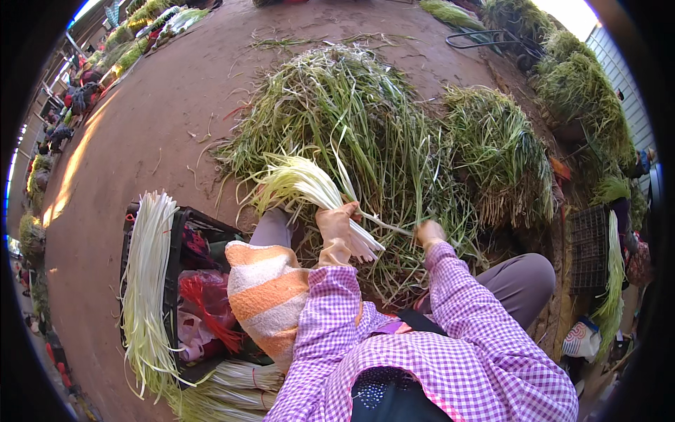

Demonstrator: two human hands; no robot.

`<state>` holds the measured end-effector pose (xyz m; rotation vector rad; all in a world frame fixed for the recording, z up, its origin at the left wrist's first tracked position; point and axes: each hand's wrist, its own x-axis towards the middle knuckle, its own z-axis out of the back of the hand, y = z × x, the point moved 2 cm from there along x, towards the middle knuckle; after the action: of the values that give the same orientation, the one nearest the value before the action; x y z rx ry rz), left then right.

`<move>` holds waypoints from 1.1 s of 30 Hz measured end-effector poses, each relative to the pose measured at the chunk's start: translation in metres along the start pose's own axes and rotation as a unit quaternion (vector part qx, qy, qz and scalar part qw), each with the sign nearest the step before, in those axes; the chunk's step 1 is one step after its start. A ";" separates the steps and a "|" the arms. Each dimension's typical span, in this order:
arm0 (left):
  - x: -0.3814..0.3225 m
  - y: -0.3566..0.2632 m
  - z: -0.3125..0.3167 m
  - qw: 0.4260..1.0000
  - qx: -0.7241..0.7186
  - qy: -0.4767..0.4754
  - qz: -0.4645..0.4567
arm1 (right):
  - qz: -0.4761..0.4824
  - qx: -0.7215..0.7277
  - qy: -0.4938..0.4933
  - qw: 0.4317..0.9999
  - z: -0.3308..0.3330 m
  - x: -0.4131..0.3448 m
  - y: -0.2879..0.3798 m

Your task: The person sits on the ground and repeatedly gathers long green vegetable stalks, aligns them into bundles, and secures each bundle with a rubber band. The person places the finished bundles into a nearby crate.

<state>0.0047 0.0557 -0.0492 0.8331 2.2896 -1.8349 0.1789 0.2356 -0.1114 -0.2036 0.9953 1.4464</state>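
My left hand (pixel 336 229), in a tan glove, is closed around a bunch of pale yellow-green leafy stalks (pixel 311 182), probably blanched garlic chives or leeks. The white stalk ends stick out below it towards the lower right. A single stalk (pixel 387 224) stretches from beside the left thumb towards my right hand (pixel 430 233), whose fingers are curled at green leaves; whether they grip the stalk's end or the leaves is hard to tell. Beyond both hands lies a big heap of green leaves and dry stems (pixel 348 111). A striped orange and white towel (pixel 266 279) covers my left knee.
At left a black plastic crate (pixel 176 227) bears pale stalks (pixel 147 279) and holds red plastic strings (pixel 211 311). Tied bundles (pixel 248 377) lie below it. A second leafy pile (pixel 495 153) stands at right, near another crate (pixel 588 250). Other people (pixel 82 97) are at far left.
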 end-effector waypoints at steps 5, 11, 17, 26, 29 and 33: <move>-0.005 -0.002 -0.006 0.999 0.029 -0.006 0.014 | 0.137 -0.119 -0.010 0.983 0.014 -0.034 0.043; -0.002 0.012 0.000 0.998 0.050 -0.013 -0.033 | 0.261 0.147 0.294 0.908 -0.040 -0.060 0.114; 0.011 0.028 0.003 0.988 0.126 -0.089 0.000 | 0.198 0.402 0.273 0.851 -0.061 -0.052 0.091; 0.024 0.065 0.017 0.900 0.431 -0.065 0.018 | 0.474 0.387 0.100 0.784 0.084 -0.110 0.140; 0.023 0.070 0.017 0.875 0.481 -0.050 0.016 | 0.502 0.415 0.049 0.757 0.123 -0.128 0.156; 0.014 0.066 0.026 0.820 0.572 -0.020 0.025 | 0.461 0.500 0.014 0.733 0.151 -0.115 0.157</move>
<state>0.0164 0.0448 -0.1195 0.8533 0.8768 -3.0857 0.1281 0.2817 0.1249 1.2317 1.9047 1.4918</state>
